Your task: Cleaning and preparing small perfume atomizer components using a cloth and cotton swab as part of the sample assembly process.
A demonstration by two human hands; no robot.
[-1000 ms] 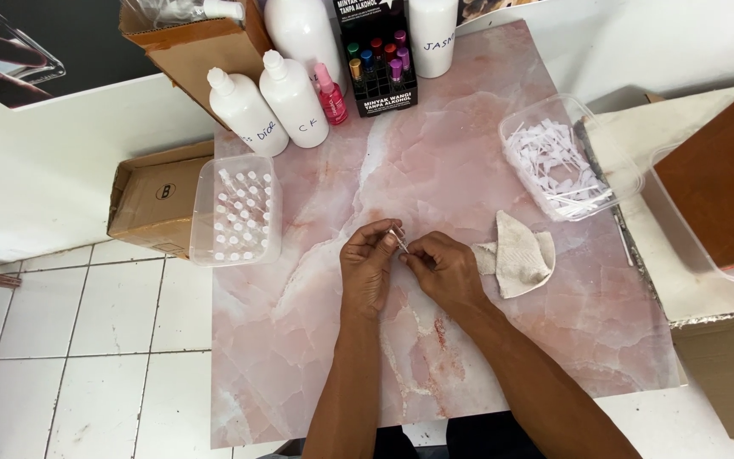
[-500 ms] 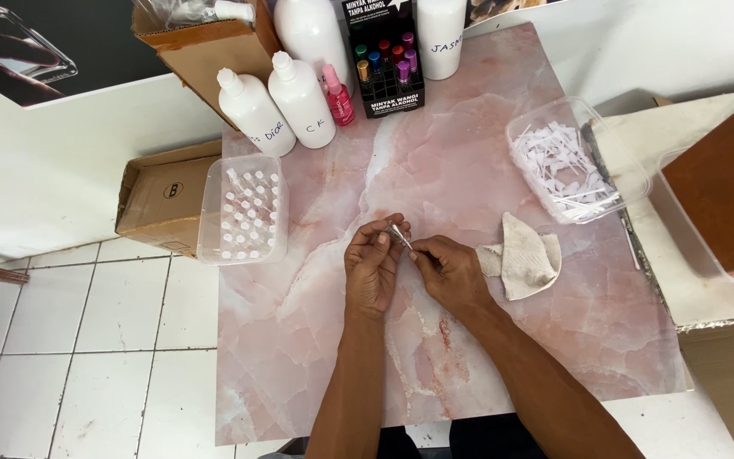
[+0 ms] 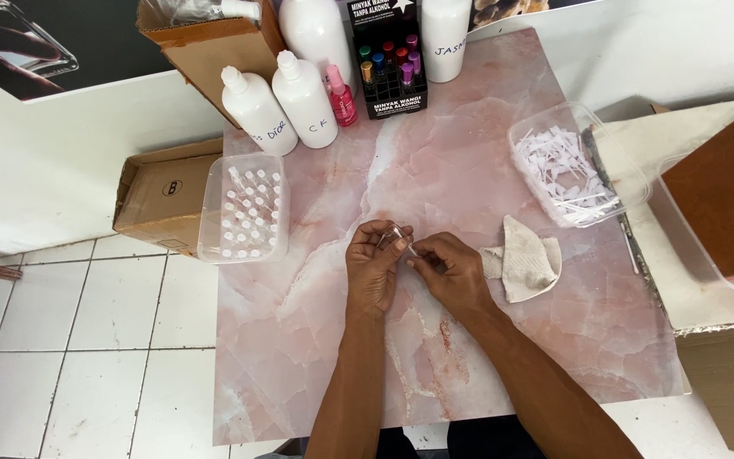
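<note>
Two hands meet over the middle of the pink marbled bench [image 3: 316,357], forearms coming in from six o'clock. The left hand [image 3: 375,270] curls its fingers around a small clear vial [image 3: 394,235], and the right hand [image 3: 450,270], at its three o'clock, pinches the vial's lower end with thumb and forefinger. Compared with half a second ago, the grip and place look unchanged. A crumpled cloth [image 3: 527,265] lies at three o'clock, a clear tub of vials [image 3: 246,209] at ten.

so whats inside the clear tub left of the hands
The clear tub holds rows of small clear vials with white caps, standing upright. Whether the vials hold anything cannot be seen.
</note>
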